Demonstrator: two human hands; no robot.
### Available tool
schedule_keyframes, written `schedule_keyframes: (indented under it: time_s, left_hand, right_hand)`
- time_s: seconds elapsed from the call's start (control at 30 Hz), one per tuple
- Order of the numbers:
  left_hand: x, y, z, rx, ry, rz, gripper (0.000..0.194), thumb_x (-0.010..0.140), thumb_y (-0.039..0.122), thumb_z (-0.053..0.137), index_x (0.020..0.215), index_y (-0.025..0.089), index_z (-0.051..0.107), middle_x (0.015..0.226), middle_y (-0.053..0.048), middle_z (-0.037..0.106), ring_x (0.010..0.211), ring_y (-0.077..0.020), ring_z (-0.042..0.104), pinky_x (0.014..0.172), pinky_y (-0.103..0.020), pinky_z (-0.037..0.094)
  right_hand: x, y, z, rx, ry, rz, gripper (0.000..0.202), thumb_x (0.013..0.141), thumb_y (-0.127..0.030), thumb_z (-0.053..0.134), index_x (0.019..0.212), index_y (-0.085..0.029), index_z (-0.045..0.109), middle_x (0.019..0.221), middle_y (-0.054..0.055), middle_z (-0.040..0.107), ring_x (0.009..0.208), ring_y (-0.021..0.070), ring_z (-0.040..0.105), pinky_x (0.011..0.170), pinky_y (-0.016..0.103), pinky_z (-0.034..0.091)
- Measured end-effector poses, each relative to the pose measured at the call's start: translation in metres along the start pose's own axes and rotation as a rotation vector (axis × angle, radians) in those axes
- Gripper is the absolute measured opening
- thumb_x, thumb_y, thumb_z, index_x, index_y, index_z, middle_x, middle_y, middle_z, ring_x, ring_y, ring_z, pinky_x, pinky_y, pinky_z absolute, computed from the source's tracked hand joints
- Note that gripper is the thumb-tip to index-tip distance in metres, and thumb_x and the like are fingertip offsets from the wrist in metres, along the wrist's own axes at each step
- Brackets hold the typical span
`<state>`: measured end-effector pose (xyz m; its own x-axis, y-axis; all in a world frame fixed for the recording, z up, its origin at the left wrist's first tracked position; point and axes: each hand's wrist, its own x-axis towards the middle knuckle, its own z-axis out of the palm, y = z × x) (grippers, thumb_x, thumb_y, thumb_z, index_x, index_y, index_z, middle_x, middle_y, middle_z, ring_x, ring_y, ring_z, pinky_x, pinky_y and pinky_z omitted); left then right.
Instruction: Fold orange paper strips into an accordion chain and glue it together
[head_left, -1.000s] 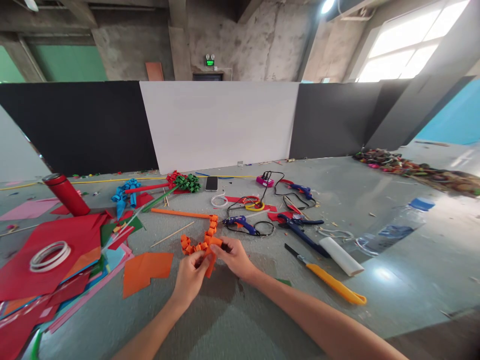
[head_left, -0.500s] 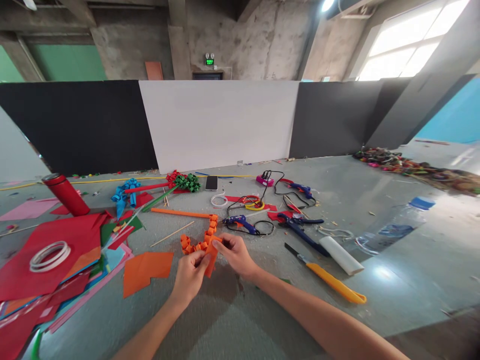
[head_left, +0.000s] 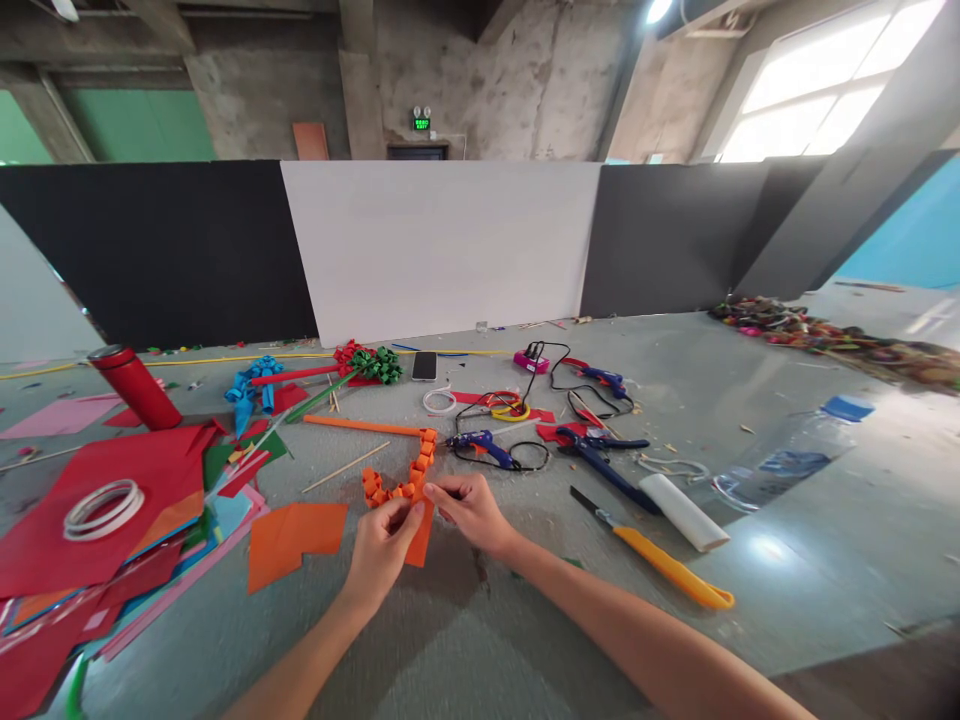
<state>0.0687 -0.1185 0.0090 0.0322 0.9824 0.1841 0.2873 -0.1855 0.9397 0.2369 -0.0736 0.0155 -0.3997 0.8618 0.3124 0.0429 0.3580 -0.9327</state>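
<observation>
Both hands meet at a small orange paper strip low in the middle of the view. My left hand pinches its left edge between thumb and fingers. At its upper right edge, my right hand pinches it too. Just beyond the fingers curves a chain of orange paper curls, joined to a long orange paper stick; whether the strip is attached to the chain I cannot tell. A larger cut orange sheet lies left of my left hand. A blue glue gun rests beyond my right hand.
To the right lie a yellow-handled knife, dark blue pliers-like cutters, a white roll and a plastic bottle. On the left are stacked coloured papers, tape rolls and a red flask. A phone lies farther back.
The orange strip has turned in my fingers, and its lower end now hangs flatter and shows wider. My right fingers have shifted slightly left. Other things lie as before.
</observation>
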Motion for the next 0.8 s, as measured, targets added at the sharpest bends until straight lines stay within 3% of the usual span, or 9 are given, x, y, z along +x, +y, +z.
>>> schedule_keyframes:
  time_s: [0.23,0.43,0.63,0.8]
  left_hand:
    - [-0.0028,0.0089,-0.0036,-0.039,0.010,0.013,0.044,0.089,0.053,0.053,0.067,0.016,0.059,0.056,0.003,0.043,0.054,-0.0115,0.037,0.049,-0.023,0.027]
    - [-0.0031,0.0096,-0.0028,-0.036,0.075,-0.004,0.043,0.088,0.050,0.054,0.061,0.017,0.054,0.054,0.004,0.037,0.053,-0.0104,0.034,0.049,-0.023,0.025]
    - [-0.0004,0.0061,-0.0044,-0.027,0.068,0.028,0.037,0.088,0.050,0.056,0.076,0.016,0.065,0.065,0.000,0.058,0.061,-0.0140,0.049,0.056,-0.022,0.036]
    - [-0.0012,0.0082,-0.0072,-0.024,0.073,0.041,0.038,0.091,0.050,0.053,0.078,0.016,0.062,0.069,-0.001,0.059,0.063,-0.0141,0.051,0.058,-0.021,0.038]
  right_hand:
    - [-0.0001,0.0008,0.0040,0.061,-0.018,0.028,0.045,0.089,-0.058,0.057,0.073,-0.015,0.057,0.061,-0.004,0.038,0.056,0.0089,0.030,0.050,0.023,0.024]
    - [-0.0001,-0.0026,0.0045,0.025,0.032,-0.018,0.044,0.088,-0.053,0.061,0.064,-0.017,0.051,0.060,-0.004,0.040,0.058,0.0095,0.033,0.053,0.024,0.027]
    - [-0.0002,-0.0013,0.0039,0.022,0.010,-0.008,0.046,0.087,-0.056,0.061,0.065,-0.017,0.052,0.060,-0.004,0.041,0.058,0.0095,0.033,0.054,0.024,0.026]
    - [-0.0007,0.0010,0.0040,0.088,-0.032,0.030,0.052,0.091,-0.059,0.052,0.062,-0.018,0.045,0.060,-0.005,0.032,0.057,0.0089,0.027,0.052,0.024,0.022]
